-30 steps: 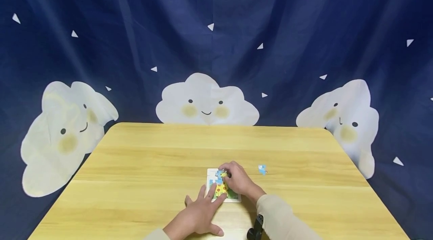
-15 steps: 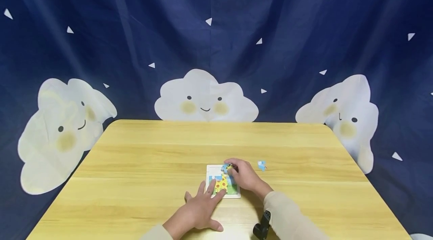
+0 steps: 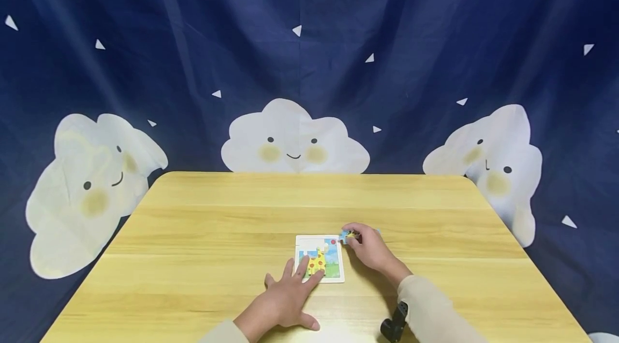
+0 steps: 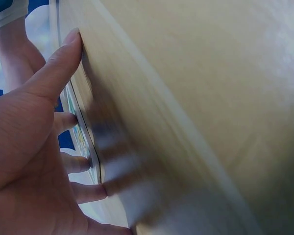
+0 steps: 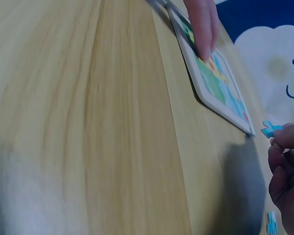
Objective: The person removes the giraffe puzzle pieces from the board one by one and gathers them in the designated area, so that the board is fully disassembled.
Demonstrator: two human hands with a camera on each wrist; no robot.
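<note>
A small jigsaw puzzle with a white frame [image 3: 333,280] lies on the table, showing a yellow spotted giraffe body [image 3: 317,263]. My left hand [image 3: 285,300] has its fingers spread, with fingertips resting on the puzzle's lower left. To the right of the frame, my right hand [image 3: 371,249] pinches a blue and yellow puzzle piece [image 3: 344,237] between thumb and fingers. In the right wrist view this piece [image 5: 269,129] is partly covered by the fingers. A second blue puzzle piece [image 5: 271,223] lies near that hand, mostly hidden behind it in the head view.
The light wooden table [image 3: 217,224] extends around the puzzle on all sides. Behind its far edge hangs a dark blue curtain [image 3: 411,36] with white clouds and triangles. A black device [image 3: 395,323] sits at the right sleeve.
My right hand has lifted the blue and yellow puzzle piece off the puzzle and carried it right, past the frame. The upper right picture is uncovered. My left hand stays in place.
</note>
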